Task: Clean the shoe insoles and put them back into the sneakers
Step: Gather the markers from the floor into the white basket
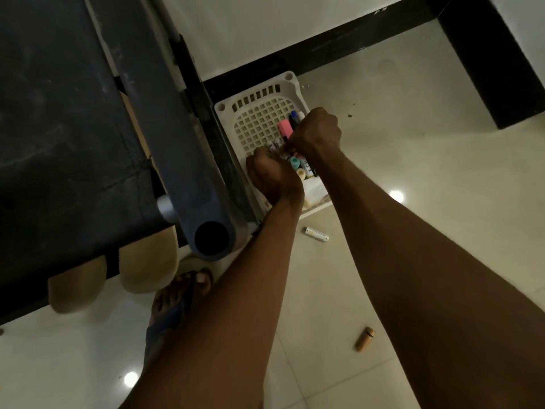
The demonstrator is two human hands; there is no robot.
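Note:
Two beige insoles (77, 286) (149, 261) lie side by side at the lower left, their rounded ends sticking out from under a dark treadmill deck (59, 128). No sneakers are in view. Both my hands are down in a white plastic basket (259, 119) on the floor. My left hand (271, 175) is curled into a fist over small tubes; what it holds is hidden. My right hand (317, 134) pinches a small marker among the markers (295, 118) and a pink highlighter (285, 128). The fingertips of the two hands meet.
The grey treadmill rail (177, 149) runs right beside the basket. A white battery-like tube (317, 234) and a tan cylinder (364, 339) lie loose on the glossy tile floor. My sandalled foot (180, 296) stands near the insoles. A black skirting (339, 51) lines the wall.

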